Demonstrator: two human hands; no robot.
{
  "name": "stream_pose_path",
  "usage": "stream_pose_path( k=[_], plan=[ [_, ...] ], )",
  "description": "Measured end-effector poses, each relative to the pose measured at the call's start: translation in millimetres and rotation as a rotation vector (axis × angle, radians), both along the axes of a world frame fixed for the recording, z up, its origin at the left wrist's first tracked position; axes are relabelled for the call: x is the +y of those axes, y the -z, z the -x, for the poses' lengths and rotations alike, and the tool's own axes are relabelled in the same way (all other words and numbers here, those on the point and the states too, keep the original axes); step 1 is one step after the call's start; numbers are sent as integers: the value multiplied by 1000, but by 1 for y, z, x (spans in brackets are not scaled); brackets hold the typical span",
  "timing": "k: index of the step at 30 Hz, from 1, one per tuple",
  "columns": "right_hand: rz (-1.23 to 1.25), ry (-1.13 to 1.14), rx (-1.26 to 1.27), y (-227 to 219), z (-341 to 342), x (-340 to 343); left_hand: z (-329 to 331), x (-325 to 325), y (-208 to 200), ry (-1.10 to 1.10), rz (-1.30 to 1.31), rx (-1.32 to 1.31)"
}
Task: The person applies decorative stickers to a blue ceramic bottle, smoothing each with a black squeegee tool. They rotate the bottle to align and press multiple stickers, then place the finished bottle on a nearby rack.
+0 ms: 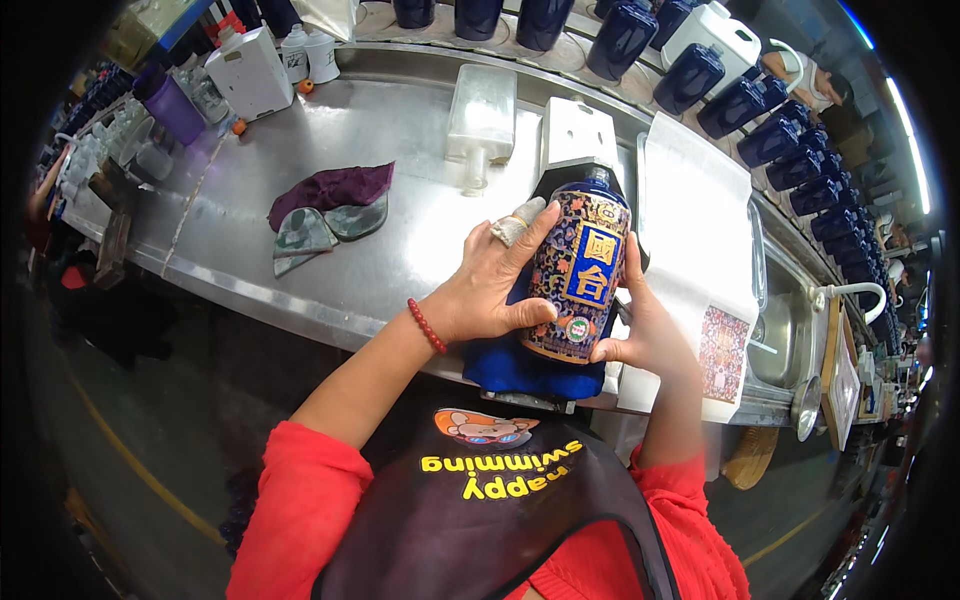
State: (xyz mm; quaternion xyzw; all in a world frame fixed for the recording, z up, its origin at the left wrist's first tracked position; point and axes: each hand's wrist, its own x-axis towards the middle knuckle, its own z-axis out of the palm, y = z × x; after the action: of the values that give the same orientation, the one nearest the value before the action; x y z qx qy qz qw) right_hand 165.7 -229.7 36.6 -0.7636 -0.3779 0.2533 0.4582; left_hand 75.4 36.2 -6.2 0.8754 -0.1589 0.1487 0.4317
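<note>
A dark blue bottle point(580, 270) wrapped in an ornate floral label with a blue and gold panel leans in front of me, its neck pointing away. My left hand point(488, 292) grips its left side, thumb across the lower label. A pale cloth wrap point(517, 222) covers one finger of that hand. On the other side my right hand point(648, 325) holds the bottle, with fingers along its edge and the thumb near its base. Beneath the bottle lies a blue cloth point(540, 372). A dark support with a white block point(578, 135) stands just behind the neck.
White paper sheets point(690, 230) lie at the right, with one patterned decal point(722, 352) near their lower edge. Beyond them is a metal sink point(785, 340). A clear bottle point(482, 120), a purple cloth point(330, 192) and grey-green pads point(303, 235) rest on the steel bench. Blue bottles point(622, 40) line the back.
</note>
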Motion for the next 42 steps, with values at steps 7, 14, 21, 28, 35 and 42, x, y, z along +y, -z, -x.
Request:
stream_pose_path(
  k=[7, 14, 21, 28, 35, 42],
  plan=[
    [-10, 8, -69, -4, -1, 5, -4, 8, -8, 37, -58, 58],
    [82, 50, -96, -15, 3, 5, -6, 9, -8, 11, -99, 11],
    [-14, -40, -103, -13, -3, 9, -10, 13, -14, 41, -156, -3],
    [-38, -30, -108, -7, -2, 5, -15, 22, -10, 164, -163, -41],
    [-36, -49, -259, 5, -7, 5, -15, 24, -15, 155, -269, -8],
    [-76, -87, -207, 9, -9, 1, -16, 25, -15, 145, -297, -26]
  ],
)
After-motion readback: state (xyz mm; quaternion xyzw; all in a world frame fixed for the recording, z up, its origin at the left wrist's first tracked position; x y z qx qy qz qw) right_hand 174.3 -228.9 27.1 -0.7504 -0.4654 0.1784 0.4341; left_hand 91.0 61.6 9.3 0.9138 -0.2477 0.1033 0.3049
